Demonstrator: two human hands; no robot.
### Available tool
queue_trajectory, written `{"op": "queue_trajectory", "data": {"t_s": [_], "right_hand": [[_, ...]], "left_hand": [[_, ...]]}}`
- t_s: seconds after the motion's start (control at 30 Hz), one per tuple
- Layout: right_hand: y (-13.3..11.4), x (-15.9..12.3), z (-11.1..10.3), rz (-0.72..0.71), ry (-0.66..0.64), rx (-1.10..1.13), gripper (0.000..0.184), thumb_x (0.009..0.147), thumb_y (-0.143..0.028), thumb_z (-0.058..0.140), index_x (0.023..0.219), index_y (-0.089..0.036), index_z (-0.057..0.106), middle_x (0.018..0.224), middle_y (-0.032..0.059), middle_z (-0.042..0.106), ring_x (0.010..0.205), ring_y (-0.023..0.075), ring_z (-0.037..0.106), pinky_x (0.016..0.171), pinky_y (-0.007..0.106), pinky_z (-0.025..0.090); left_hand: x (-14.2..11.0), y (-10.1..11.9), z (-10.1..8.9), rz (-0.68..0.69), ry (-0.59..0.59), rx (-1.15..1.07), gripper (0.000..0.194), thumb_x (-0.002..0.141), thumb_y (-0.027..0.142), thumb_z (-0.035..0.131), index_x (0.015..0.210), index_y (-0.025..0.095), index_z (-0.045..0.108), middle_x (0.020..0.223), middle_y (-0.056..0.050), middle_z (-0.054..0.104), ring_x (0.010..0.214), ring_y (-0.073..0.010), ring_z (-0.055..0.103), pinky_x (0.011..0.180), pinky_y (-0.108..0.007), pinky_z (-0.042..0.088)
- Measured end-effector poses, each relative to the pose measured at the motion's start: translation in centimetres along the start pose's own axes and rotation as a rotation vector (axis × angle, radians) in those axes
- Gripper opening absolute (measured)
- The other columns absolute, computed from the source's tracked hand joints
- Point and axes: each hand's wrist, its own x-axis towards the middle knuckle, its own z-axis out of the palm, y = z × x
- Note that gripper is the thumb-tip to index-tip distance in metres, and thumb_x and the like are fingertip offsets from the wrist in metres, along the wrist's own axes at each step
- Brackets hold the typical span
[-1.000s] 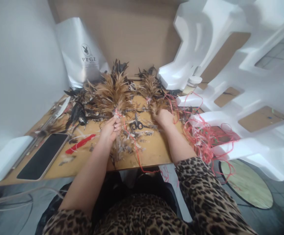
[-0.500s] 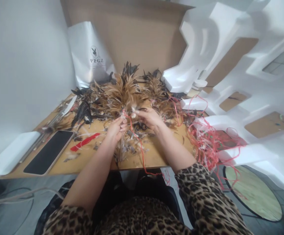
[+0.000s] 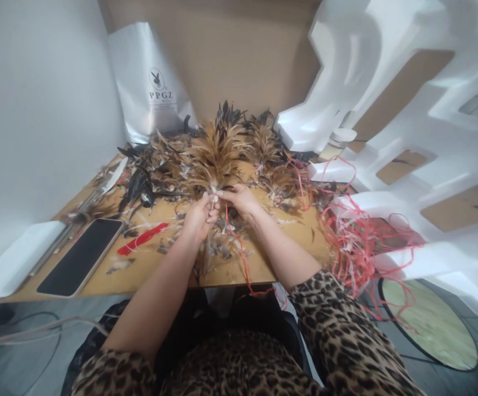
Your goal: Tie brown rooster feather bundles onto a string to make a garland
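A bundle of brown and black feathers (image 3: 217, 148) stands fanned out in front of me, its base at my fingertips. My left hand (image 3: 203, 217) is closed around the lower end of this bundle. From the right, my right hand (image 3: 239, 201) pinches at the same base with thumb and forefinger; the pale quill ends there are partly covered by my fingers. A red plastic string (image 3: 242, 250) runs from beneath my hands down over the table's front edge. Just behind the bundle and to both sides lie more feathers (image 3: 162, 157).
On the left of the wooden table (image 3: 110, 280) lie a phone (image 3: 81, 256), a white power bank (image 3: 20, 258) and a red strip (image 3: 143, 239). A silver bag (image 3: 139, 82) stands behind. Tangled red string (image 3: 352, 242) and white foam packing (image 3: 407, 137) fill the right side.
My right hand has moved in to the left hand, bringing a small feather from beside the bundle to its base. The view has shifted slightly.
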Motion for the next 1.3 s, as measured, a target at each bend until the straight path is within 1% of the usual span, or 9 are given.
{"op": "queue_trajectory", "data": {"t_s": [0.1, 0.3, 0.47, 0.77, 0.87, 0.97, 1.13, 1.23, 1.3], "right_hand": [[0.2, 0.1, 0.0, 0.011, 0.002, 0.011, 0.039, 0.045, -0.034, 0.086, 0.070, -0.014, 0.063, 0.060, -0.0026, 0.064, 0.053, 0.0092, 0.056, 0.058, 0.022, 0.044], [0.9, 0.2, 0.1, 0.079, 0.067, 0.098, 0.046, 0.038, -0.034, 0.088, 0.069, -0.014, 0.059, 0.059, -0.0034, 0.063, 0.051, 0.0090, 0.055, 0.057, 0.023, 0.043], [1.0, 0.1, 0.2, 0.103, 0.005, 0.164, 0.045, 0.040, -0.034, 0.087, 0.068, -0.013, 0.060, 0.054, -0.0036, 0.061, 0.049, 0.0082, 0.054, 0.058, 0.024, 0.044], [1.1, 0.1, 0.2, 0.140, 0.033, 0.165, 0.047, 0.040, -0.032, 0.087, 0.070, -0.012, 0.057, 0.056, -0.0029, 0.062, 0.049, 0.0075, 0.054, 0.053, 0.022, 0.043], [1.3, 0.1, 0.1, 0.155, 0.032, 0.191, 0.045, 0.041, -0.029, 0.087, 0.069, -0.012, 0.055, 0.057, -0.0033, 0.061, 0.048, 0.0058, 0.053, 0.051, 0.019, 0.040], [1.5, 0.2, 0.0, 0.157, 0.032, 0.186, 0.043, 0.042, -0.028, 0.086, 0.068, -0.013, 0.054, 0.056, -0.0033, 0.061, 0.049, 0.0063, 0.054, 0.053, 0.019, 0.041], [1.6, 0.2, 0.2, 0.086, 0.062, 0.130, 0.043, 0.044, -0.030, 0.085, 0.072, -0.013, 0.057, 0.058, -0.0030, 0.063, 0.052, 0.0081, 0.057, 0.057, 0.022, 0.045], [1.7, 0.0, 0.4, 0.121, 0.067, 0.113, 0.039, 0.048, -0.028, 0.084, 0.071, -0.015, 0.055, 0.055, -0.0035, 0.062, 0.051, 0.0083, 0.056, 0.052, 0.020, 0.042], [1.6, -0.1, 0.6, 0.160, 0.058, 0.143, 0.036, 0.053, -0.026, 0.082, 0.072, -0.015, 0.054, 0.055, -0.0033, 0.061, 0.052, 0.0087, 0.057, 0.051, 0.019, 0.043]], "left_hand": [[0.0, -0.2, -0.1, 0.039, -0.025, 0.024, 0.028, 0.083, 0.034, 0.063, 0.071, 0.011, 0.055, 0.055, -0.001, 0.052, 0.038, -0.0023, 0.034, 0.032, -0.012, 0.018], [-0.2, -0.4, 0.0, 0.085, -0.032, 0.084, 0.023, 0.073, 0.028, 0.073, 0.072, 0.010, 0.057, 0.056, 0.001, 0.052, 0.038, -0.0007, 0.033, 0.033, -0.011, 0.018], [-0.2, -0.5, 0.1, 0.109, -0.018, 0.111, 0.026, 0.068, 0.028, 0.077, 0.073, 0.009, 0.060, 0.058, 0.001, 0.052, 0.039, -0.0001, 0.032, 0.034, -0.010, 0.017], [-0.1, -0.8, 0.3, 0.137, 0.066, 0.164, 0.027, 0.069, 0.030, 0.076, 0.073, 0.009, 0.059, 0.060, 0.001, 0.055, 0.037, -0.0002, 0.033, 0.033, -0.012, 0.017], [-0.1, -0.9, 0.2, 0.151, 0.067, 0.176, 0.029, 0.069, 0.032, 0.076, 0.076, 0.009, 0.060, 0.062, -0.001, 0.058, 0.036, -0.0001, 0.033, 0.033, -0.012, 0.017], [0.0, -1.0, 0.0, 0.162, 0.049, 0.195, 0.030, 0.069, 0.034, 0.075, 0.076, 0.009, 0.060, 0.063, -0.002, 0.060, 0.036, 0.0001, 0.032, 0.033, -0.013, 0.016], [-0.1, -1.1, -0.1, 0.186, 0.039, 0.187, 0.030, 0.068, 0.032, 0.076, 0.069, 0.010, 0.056, 0.059, 0.002, 0.051, 0.037, 0.0003, 0.030, 0.033, -0.013, 0.016], [-0.1, -1.1, -0.1, 0.187, 0.021, 0.185, 0.030, 0.070, 0.031, 0.075, 0.065, 0.011, 0.053, 0.057, 0.004, 0.047, 0.037, 0.0005, 0.029, 0.033, -0.013, 0.016], [-0.1, -0.9, -0.1, 0.187, 0.021, 0.181, 0.030, 0.071, 0.030, 0.074, 0.063, 0.012, 0.052, 0.055, 0.004, 0.045, 0.037, 0.0003, 0.027, 0.033, -0.013, 0.016]]}}
